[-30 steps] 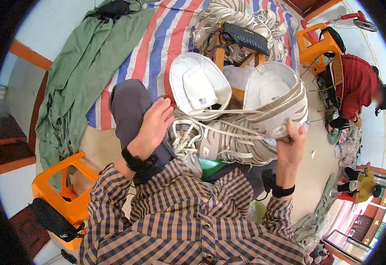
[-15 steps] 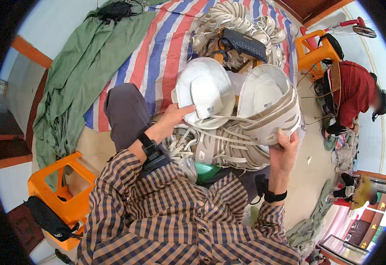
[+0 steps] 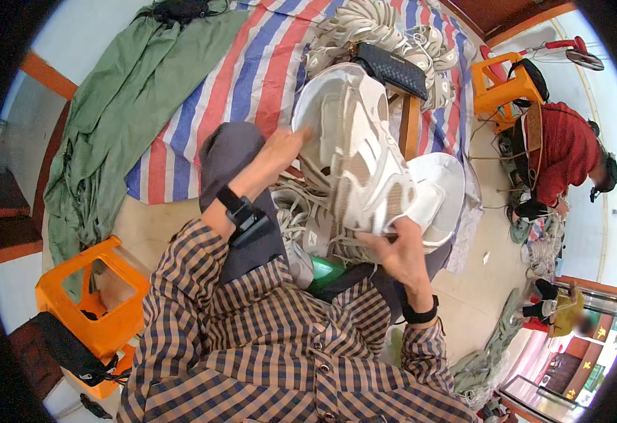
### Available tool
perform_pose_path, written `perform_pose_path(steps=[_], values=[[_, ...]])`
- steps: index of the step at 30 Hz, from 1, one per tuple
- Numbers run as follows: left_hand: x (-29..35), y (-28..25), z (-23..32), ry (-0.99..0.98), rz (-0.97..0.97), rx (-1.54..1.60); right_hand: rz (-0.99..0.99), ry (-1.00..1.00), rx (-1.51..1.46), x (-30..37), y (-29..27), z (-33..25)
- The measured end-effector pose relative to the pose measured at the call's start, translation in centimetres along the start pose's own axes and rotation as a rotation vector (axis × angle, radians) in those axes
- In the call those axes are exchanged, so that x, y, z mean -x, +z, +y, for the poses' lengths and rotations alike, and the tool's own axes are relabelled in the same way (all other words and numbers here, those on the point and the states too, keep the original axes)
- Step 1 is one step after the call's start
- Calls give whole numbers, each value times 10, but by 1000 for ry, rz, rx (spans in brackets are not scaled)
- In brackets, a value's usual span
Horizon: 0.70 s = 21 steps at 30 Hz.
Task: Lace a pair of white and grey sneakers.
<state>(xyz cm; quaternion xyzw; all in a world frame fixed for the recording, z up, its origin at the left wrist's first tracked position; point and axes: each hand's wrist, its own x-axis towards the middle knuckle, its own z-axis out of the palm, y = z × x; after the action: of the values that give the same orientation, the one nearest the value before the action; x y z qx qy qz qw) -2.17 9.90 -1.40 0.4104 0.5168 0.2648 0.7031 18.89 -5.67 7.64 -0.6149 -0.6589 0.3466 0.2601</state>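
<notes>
A pale floor (image 3: pixel 478 296) is covered in part by a red, white and blue striped tarp (image 3: pixel 252 70), with a green cloth (image 3: pixel 111 120) spread along its left side. An orange plastic stool (image 3: pixel 89 310) stands at lower left and another orange stool (image 3: pixel 509 88) at upper right. Near that second stool a person in a red shirt (image 3: pixel 562 151) sits on the floor, and daylight fills the space.

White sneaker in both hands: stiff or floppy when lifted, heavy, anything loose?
The white sneaker probably keeps its shape: the left hand at one end and right hand at the other hold it without sag. The chunky sole suggests moderate weight. Loose laces dangling below it would likely swing and snag.
</notes>
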Motion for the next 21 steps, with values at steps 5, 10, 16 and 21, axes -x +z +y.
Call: perform_pose_path(steps=[5,10,16,21], values=[[3,18,34,68,-69,-142,72,-136,96,-18,21,4],[3,9,40,26,-192,-150,-38,-156,426,-23,49,23],[17,10,39,91,-191,47,212,-164,452,-26,61,24],[-21,14,7,246,-167,8,212,-144,395,-32,63,21]])
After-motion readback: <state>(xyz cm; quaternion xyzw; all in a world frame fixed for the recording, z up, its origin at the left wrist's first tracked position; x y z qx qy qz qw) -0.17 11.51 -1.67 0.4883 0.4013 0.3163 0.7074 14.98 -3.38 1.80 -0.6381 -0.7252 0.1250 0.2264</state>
